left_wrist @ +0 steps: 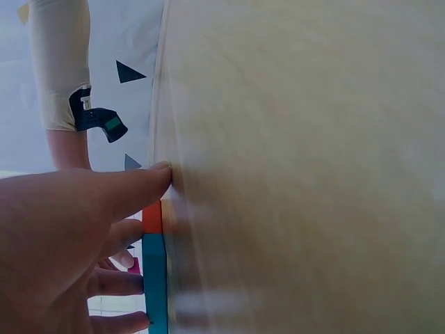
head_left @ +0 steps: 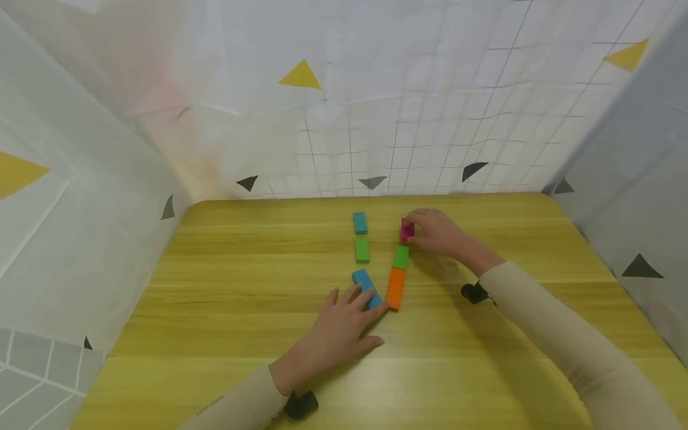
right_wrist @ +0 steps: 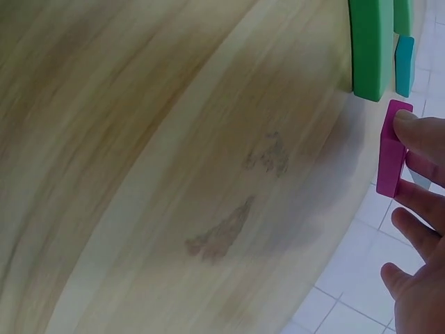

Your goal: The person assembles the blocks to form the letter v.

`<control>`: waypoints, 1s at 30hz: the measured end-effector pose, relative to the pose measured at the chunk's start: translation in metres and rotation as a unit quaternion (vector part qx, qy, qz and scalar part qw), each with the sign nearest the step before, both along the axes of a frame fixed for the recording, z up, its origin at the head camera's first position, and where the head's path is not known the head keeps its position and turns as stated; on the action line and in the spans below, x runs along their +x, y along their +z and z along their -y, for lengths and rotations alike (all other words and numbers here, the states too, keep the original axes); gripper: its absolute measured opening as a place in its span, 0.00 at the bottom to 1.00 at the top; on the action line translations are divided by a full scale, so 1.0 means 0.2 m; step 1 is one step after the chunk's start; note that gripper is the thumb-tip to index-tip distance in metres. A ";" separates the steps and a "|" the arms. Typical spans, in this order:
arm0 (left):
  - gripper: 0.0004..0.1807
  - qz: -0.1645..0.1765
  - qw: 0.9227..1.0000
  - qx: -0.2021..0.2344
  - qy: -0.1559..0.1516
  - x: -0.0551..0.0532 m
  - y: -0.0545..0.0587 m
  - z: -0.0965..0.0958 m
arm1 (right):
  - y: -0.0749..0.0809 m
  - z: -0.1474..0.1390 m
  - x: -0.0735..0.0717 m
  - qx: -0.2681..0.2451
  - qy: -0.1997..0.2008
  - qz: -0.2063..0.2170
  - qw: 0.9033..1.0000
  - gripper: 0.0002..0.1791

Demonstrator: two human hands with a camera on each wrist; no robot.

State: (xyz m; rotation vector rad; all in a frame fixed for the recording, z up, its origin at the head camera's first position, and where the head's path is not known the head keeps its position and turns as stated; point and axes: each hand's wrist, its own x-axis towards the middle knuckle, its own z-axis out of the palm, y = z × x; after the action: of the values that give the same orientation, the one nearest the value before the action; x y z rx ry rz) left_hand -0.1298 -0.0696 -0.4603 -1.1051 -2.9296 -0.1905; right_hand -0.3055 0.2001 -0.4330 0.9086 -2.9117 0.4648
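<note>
My right hand point(head_left: 436, 232) pinches a magenta block point(head_left: 407, 230) at the far end of the right-hand line of blocks. In the right wrist view the thumb and fingers grip the magenta block point(right_wrist: 391, 153) by its ends. Just nearer lies a green block point(head_left: 401, 257), followed by an orange block point(head_left: 395, 289). My left hand point(head_left: 338, 331) is spread flat, its fingertips resting on a slanted blue block point(head_left: 364, 279) whose near end lies close beside the orange one. The left wrist view shows the fingers against that blue block's side point(left_wrist: 154, 278).
Left of the magenta block lie a teal block point(head_left: 360, 223) and, nearer, another green block point(head_left: 362, 250), in line with the blue one. The wooden table point(head_left: 226, 286) is bordered by pale sheets point(head_left: 215, 143) at the back and sides. Each wrist wears a dark camera.
</note>
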 end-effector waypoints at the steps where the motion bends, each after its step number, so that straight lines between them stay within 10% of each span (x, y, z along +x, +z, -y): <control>1: 0.36 0.000 1.000 0.001 0.000 0.00 0.00 0.00 | 0.00 0.00 0.00 0.000 0.000 0.000 1.000 0.16; 30: 0.36 -0.006 1.000 -0.002 -0.001 0.00 0.00 0.00 | 0.00 -0.01 0.03 0.000 -0.025 0.030 0.999 0.19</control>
State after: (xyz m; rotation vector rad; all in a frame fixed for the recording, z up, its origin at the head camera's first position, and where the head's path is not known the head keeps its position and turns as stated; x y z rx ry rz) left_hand -0.1291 -0.0693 -0.4598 -1.1050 -2.9212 -0.1769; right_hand -0.2991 0.2022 -0.4331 0.8325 -2.9815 0.4976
